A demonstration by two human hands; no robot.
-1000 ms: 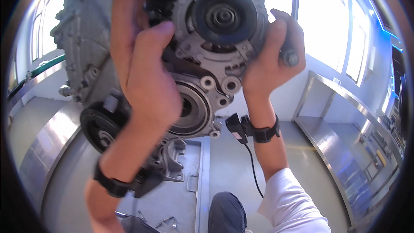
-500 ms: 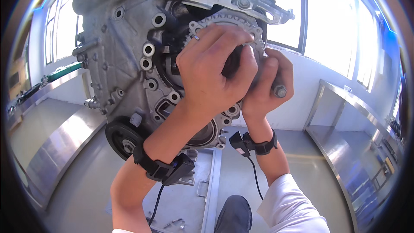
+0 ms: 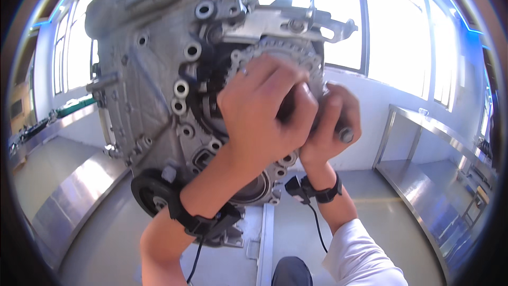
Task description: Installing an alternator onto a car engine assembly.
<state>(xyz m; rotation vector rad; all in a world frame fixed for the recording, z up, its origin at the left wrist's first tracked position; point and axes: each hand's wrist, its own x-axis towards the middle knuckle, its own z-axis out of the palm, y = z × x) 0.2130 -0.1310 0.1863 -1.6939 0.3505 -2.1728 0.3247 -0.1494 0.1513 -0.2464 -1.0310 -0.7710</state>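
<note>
Here the large grey cast-metal engine block (image 3: 153, 74) fills the upper left and middle of the view, hanging above the pale floor (image 3: 95, 233). On its front face sits a toothed silver sprocket wheel (image 3: 296, 55), just under a bright metal bracket (image 3: 296, 24) that goes to the right.

The left hand (image 3: 262, 114) lies over the lower part of the sprocket wheel, its back toward the camera and its fingers bent across the wheel — pressed against it, but I cannot tell if they really close around something under the palm. A black wrist strap (image 3: 198, 222) with a thin cable sits on this forearm.

The right hand (image 3: 330, 127) is just beside the left one, touching it, at the right edge of the same wheel. Its fingers are curled tight around a short dark tool handle with a round metal end (image 3: 346, 135) that sticks out on the right of the fist. This wrist carries a black band (image 3: 320, 193) also, and a white sleeve (image 3: 365, 257) covers the arm lower down.

At the bottom left corner of the block there is a black round pulley (image 3: 151, 193). Shiny steel tables — one on the left (image 3: 63, 196), one on the right (image 3: 428, 180) — stand well apart from the engine, under big bright windows (image 3: 397, 26).
</note>
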